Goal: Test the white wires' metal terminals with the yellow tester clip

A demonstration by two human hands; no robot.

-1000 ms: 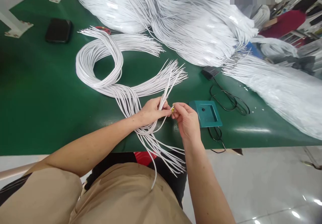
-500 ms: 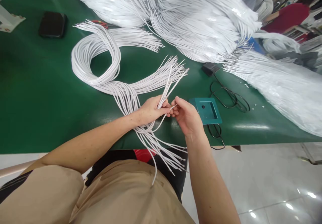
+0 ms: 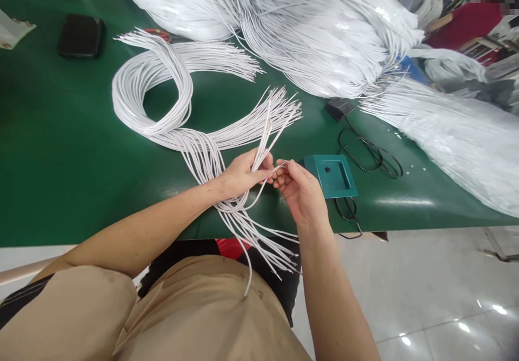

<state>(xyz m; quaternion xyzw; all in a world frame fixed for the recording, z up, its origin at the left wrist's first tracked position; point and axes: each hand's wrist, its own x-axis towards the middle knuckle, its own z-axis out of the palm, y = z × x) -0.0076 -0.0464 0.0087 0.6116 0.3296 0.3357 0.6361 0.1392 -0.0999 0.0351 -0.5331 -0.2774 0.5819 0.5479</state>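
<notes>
My left hand (image 3: 246,174) is closed around several white wires (image 3: 263,144), whose tips stick up past the thumb. Just to its right, my right hand (image 3: 300,188) pinches the end of a single white wire (image 3: 279,167) between thumb and fingertips. That wire runs back to the left hand and bends down below it. Under my left wrist, a bunch of loose white wires (image 3: 239,218) hangs over the table edge toward my lap. A coiled bundle of white wires (image 3: 152,128) lies on the green table (image 3: 52,177), its cut ends fanned out.
Large heaps of white wires (image 3: 320,37) fill the back, with another wrapped bundle (image 3: 458,139) at right. Beside my right hand sits a teal tray-like device (image 3: 338,176) with a black cord (image 3: 375,155). A black box (image 3: 81,35) lies far left. A person in a red top (image 3: 466,23) is beyond.
My right hand's fingers have shifted slightly at the wire end, showing more of its tip. Both hands otherwise stay in place, and the view has moved a little.
</notes>
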